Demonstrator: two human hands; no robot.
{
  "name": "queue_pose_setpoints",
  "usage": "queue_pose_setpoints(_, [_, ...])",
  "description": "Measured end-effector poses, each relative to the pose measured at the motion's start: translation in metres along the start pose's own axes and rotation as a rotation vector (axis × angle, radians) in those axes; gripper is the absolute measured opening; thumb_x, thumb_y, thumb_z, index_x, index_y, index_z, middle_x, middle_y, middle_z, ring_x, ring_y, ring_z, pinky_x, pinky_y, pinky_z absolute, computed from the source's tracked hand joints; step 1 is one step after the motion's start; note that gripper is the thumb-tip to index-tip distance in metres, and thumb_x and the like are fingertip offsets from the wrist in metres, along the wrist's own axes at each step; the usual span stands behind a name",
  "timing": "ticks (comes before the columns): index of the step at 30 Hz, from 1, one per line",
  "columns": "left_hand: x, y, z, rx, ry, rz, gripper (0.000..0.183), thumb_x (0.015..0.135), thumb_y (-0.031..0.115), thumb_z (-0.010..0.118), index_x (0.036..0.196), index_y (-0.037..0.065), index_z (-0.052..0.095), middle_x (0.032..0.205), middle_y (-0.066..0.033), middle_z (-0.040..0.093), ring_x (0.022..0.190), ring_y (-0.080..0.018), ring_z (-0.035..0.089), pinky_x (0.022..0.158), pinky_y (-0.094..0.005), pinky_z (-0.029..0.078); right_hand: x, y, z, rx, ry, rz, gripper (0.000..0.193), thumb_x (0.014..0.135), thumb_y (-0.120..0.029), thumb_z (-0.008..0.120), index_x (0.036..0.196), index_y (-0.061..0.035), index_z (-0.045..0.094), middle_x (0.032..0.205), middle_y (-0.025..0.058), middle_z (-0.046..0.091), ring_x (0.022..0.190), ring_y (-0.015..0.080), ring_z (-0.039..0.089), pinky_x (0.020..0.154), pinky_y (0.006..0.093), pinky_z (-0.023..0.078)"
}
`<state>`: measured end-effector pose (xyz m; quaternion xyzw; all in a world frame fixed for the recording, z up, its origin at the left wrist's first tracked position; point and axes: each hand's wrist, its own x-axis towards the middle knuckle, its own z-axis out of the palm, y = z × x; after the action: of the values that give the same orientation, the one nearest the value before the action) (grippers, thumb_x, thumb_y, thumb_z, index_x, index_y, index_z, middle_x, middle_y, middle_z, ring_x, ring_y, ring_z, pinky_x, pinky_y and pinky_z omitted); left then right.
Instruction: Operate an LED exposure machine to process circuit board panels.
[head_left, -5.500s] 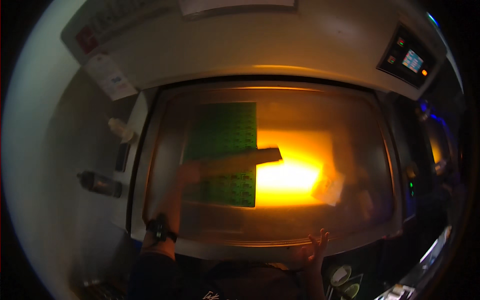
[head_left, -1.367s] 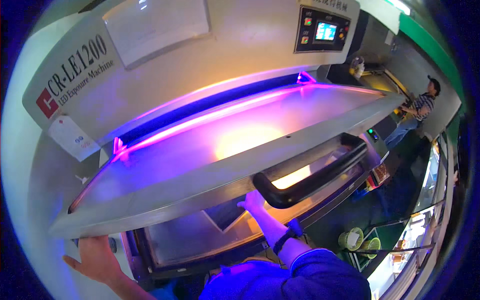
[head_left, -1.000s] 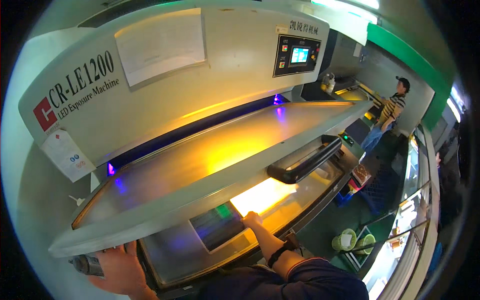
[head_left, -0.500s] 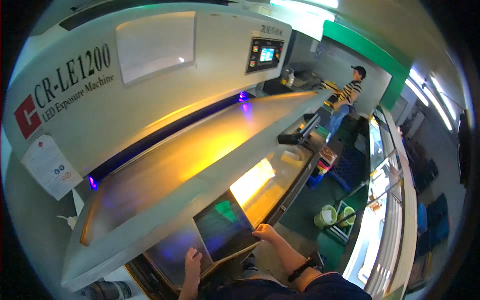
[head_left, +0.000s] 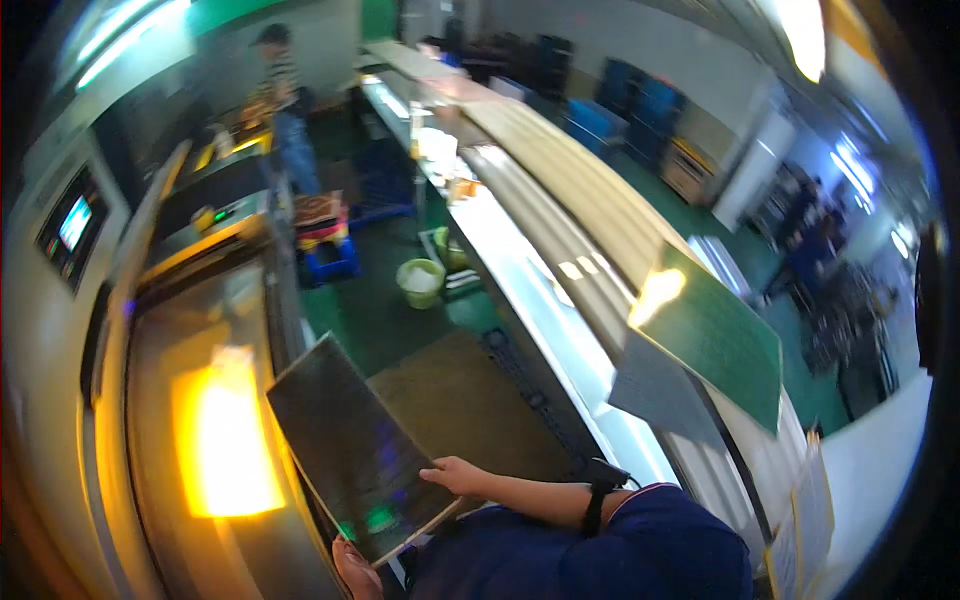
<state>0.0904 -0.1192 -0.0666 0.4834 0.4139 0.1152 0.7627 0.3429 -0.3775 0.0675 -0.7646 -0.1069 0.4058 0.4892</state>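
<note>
A thin, dark, glossy rectangular panel is tilted in front of me, held by both hands. My right hand grips its right edge, thumb on top and fingers curled underneath. At the near corner my left hand is closed on the panel's lower edge; part of it is cut off by the picture's lower rim. Green reflections show on the panel's near end. To the left lies the machine's glass bed, with a bright yellow patch of light on it.
A light-topped bench runs along the right, bearing a green panel and a grey sheet. A pale green bucket and blue crate stand on the floor. Another person works at the far left.
My view has swung to the right. The dark panel has come up off the glass bed and away from it. My left hand, earlier empty over the glass, now holds the panel too.
</note>
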Motion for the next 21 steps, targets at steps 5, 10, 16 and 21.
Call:
queue_pose_setpoints(5, [-0.01, 0.042, 0.138, -0.204, 0.039, -0.073, 0.037, 0.098, 0.042, 0.052, 0.116, 0.011, 0.053, 0.098, -0.0064, 0.06, 0.086, -0.0195, 0.056, 0.076, -0.0358, 0.045, -0.078, 0.085, -0.097, 0.194, 0.526, 0.031, 0.045, 0.095, -0.04, 0.062, 0.099, 0.005, 0.066, 0.087, 0.0091, 0.067, 0.084, 0.0152, 0.06, 0.076, 0.0346, 0.05])
queue_pose_setpoints(10, [-0.022, 0.036, 0.255, 0.075, -0.117, -0.168, 0.043, 0.098, 0.044, 0.052, 0.122, 0.009, 0.05, 0.103, -0.0089, 0.061, 0.087, -0.023, 0.059, 0.075, -0.0388, 0.047, -0.117, 0.175, -0.138, 0.667, 0.597, 0.087, 0.046, 0.095, -0.04, 0.062, 0.101, 0.0049, 0.067, 0.093, 0.0108, 0.068, 0.082, 0.018, 0.062, 0.07, 0.0361, 0.05])
queue_pose_setpoints(16, [-0.04, 0.038, 0.393, 0.184, -0.559, -0.142, 0.036, 0.1, 0.034, 0.052, 0.122, 0.007, 0.054, 0.106, -0.0106, 0.065, 0.087, -0.0211, 0.064, 0.073, -0.0336, 0.051, -0.138, 0.212, -0.172, 1.285, 0.885, 0.03, 0.037, 0.096, -0.031, 0.063, 0.101, 0.0049, 0.06, 0.083, 0.0125, 0.067, 0.072, 0.0226, 0.067, 0.069, 0.0372, 0.058])
queue_pose_setpoints(21, [-0.063, 0.057, 0.51, 0.323, -0.984, -0.063, 0.039, 0.1, 0.031, 0.053, 0.127, 0.002, 0.054, 0.113, -0.0134, 0.065, 0.095, -0.0205, 0.065, 0.081, -0.033, 0.052, -0.148, 0.21, -0.211, 1.288, 0.965, -0.036, 0.038, 0.096, -0.036, 0.062, 0.089, 0.001, 0.058, 0.085, 0.0158, 0.069, 0.076, 0.0221, 0.068, 0.07, 0.0357, 0.057])
